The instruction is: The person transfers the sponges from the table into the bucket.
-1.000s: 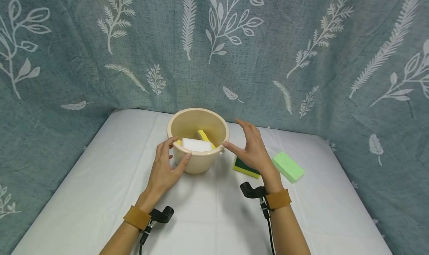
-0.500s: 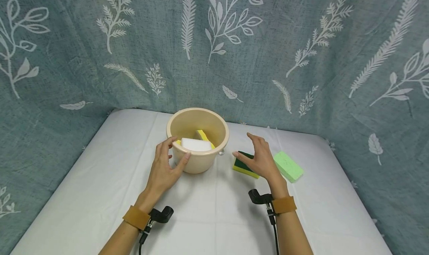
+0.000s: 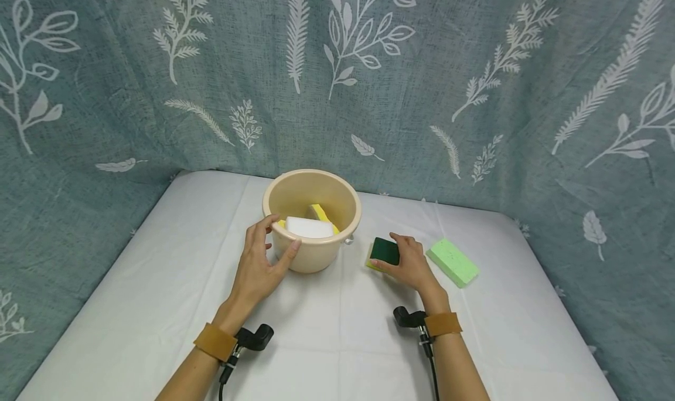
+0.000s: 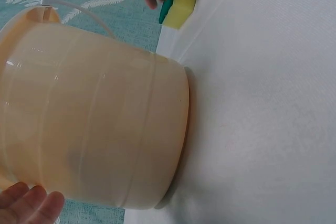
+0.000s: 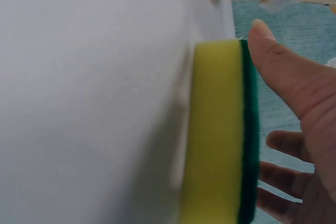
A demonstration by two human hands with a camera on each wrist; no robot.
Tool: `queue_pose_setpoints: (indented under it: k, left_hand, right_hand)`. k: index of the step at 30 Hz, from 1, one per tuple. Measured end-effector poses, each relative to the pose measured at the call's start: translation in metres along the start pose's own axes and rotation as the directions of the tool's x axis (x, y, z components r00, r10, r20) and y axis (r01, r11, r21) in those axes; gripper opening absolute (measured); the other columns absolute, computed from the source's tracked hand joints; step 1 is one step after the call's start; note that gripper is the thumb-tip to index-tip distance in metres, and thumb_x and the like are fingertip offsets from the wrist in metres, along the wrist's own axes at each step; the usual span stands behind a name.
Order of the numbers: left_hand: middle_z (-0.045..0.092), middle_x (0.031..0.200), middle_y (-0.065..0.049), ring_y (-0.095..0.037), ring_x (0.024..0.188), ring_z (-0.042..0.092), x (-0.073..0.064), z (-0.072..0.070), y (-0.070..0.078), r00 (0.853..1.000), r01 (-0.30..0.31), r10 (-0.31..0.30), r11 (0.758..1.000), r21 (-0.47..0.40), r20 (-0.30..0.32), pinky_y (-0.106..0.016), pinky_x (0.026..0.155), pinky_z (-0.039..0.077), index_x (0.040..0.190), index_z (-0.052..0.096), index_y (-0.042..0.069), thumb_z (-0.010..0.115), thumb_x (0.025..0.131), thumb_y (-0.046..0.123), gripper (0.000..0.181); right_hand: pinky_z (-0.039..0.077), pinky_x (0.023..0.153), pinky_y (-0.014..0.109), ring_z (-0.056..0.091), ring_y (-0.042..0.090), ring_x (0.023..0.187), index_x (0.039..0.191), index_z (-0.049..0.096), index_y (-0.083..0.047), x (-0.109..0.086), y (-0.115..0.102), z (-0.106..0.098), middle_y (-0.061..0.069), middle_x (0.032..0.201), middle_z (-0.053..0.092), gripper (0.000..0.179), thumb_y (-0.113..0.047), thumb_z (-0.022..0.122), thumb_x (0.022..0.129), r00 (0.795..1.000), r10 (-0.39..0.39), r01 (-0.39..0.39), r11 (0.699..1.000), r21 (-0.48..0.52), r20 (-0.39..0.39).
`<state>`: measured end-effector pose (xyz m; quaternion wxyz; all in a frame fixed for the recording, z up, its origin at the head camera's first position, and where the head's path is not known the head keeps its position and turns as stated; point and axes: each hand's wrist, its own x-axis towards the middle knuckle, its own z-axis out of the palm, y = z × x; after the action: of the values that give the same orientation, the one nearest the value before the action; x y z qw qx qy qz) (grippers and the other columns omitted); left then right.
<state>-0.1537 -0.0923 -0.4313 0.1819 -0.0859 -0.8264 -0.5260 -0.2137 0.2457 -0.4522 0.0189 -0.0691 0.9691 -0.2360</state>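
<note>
A cream bucket (image 3: 311, 254) stands upright on the white cloth. My left hand (image 3: 261, 266) rests against its left front side, index fingertip at the rim and thumb along the front wall. Three of its fingers (image 4: 34, 200) show beside the bucket in the left wrist view. My right hand (image 3: 411, 263) is spread over a yellow sponge with a dark green scouring face (image 3: 384, 251). In the right wrist view, the thumb (image 5: 278, 59) lies at the sponge's green edge, and the other fingers stand apart from it. The sponge lies green side up.
Inside the bucket lie a white block (image 3: 309, 228) and yellow pieces (image 3: 323, 213). To the right of my right hand is a light green sponge (image 3: 453, 262). A patterned teal curtain (image 3: 337, 125) surrounds the table's back and sides. The bucket's pale handle (image 4: 79, 9) hangs out.
My right hand has moved away from the bucket's right rim, then down onto the green and yellow sponge, its spread narrowing. My left hand and the bucket have stayed put.
</note>
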Motion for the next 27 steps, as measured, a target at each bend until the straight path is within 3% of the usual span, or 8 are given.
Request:
queue_pose_setpoints:
  k: [16, 27]
  left_hand:
    - [0.04, 0.147, -0.02, -0.035, 0.134, 0.046, 0.0, 0.0, 0.0, 1.0, 0.0, 0.0, 1.0, -0.01, -0.001, -0.056, 0.101, 0.05, 0.152, 0.039, 0.015, 0.072, 0.095, 0.039, 0.069]
    - [0.04, 0.148, -0.02, -0.035, 0.135, 0.046, 0.001, 0.0, 0.0, 1.0, 0.004, -0.004, 1.0, -0.009, -0.001, -0.055, 0.101, 0.05, 0.152, 0.039, 0.016, 0.072, 0.095, 0.04, 0.07]
  right_hand:
    - [0.044, 0.103, 0.06, 0.043, 0.044, 0.13, 0.153, 0.041, -0.002, 0.0, 0.004, 0.007, 0.028, 0.146, 0.046, 0.087, -0.042, 0.081, 0.088, 0.999, -0.031, 0.03, 0.998, -0.05, -0.034]
    - [0.045, 0.101, 0.061, 0.042, 0.046, 0.13, 0.155, 0.039, -0.002, -0.002, -0.007, -0.007, 0.029, 0.146, 0.045, 0.088, -0.043, 0.081, 0.088, 0.994, -0.075, 0.075, 0.997, 0.001, -0.083]
